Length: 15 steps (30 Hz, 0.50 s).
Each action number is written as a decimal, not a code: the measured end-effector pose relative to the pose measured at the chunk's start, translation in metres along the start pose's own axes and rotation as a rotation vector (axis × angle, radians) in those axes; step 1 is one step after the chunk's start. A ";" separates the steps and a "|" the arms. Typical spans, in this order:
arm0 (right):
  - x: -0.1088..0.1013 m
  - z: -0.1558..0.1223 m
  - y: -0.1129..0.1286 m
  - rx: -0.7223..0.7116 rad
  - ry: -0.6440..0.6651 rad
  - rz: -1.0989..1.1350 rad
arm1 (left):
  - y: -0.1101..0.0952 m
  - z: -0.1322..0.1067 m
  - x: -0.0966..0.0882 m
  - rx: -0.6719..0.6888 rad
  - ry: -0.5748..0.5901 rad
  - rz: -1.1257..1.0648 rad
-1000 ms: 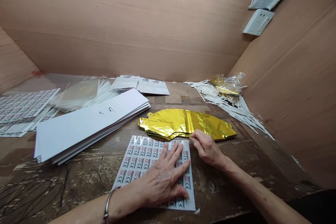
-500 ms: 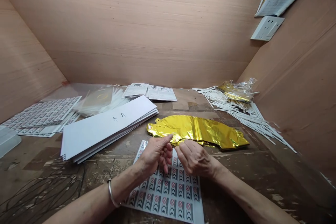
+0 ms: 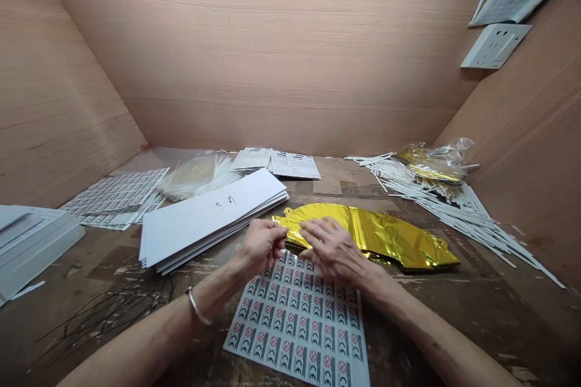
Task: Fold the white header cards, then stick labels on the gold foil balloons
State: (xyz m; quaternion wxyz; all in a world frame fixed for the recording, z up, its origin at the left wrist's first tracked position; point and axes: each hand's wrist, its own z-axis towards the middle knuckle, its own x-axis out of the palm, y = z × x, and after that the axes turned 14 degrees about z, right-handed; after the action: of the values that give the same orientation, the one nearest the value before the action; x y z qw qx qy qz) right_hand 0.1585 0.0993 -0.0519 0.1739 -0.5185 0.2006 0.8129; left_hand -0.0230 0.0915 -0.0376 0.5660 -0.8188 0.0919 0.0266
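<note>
On the scuffed workbench (image 3: 454, 308), a flattened gold foil balloon (image 3: 390, 239) is laid just beyond a sheet of warning stickers (image 3: 299, 326); its left end is pressed under the right hand (image 3: 333, 248), whose fingers are spread flat; the left hand (image 3: 261, 245) is curled at the foil's edge, fingertips bunched together, though a grip cannot be confirmed; a stack of white cards (image 3: 209, 217) is seen beside it, white sticks (image 3: 458, 208) to the right.

head cam | worn on head, faces fwd+down | near over table (image 3: 454, 308) | left hand (image 3: 261, 246), right hand (image 3: 333, 249) low-ctr | 1 view
</note>
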 end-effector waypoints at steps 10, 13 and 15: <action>0.030 0.003 -0.027 0.219 0.149 0.128 | -0.025 0.040 -0.011 -0.184 -0.134 0.280; 0.030 0.004 -0.025 0.219 0.127 0.137 | -0.020 0.047 -0.009 -0.199 -0.169 0.363; 0.029 0.004 -0.025 0.214 0.110 0.143 | -0.020 0.050 -0.006 -0.191 -0.196 0.423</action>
State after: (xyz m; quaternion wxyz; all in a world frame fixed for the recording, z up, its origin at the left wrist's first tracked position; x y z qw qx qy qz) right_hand 0.1557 0.1252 -0.0807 0.1585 -0.5250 0.3319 0.7675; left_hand -0.0227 0.1460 -0.0360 0.4743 -0.8246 0.2029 0.2324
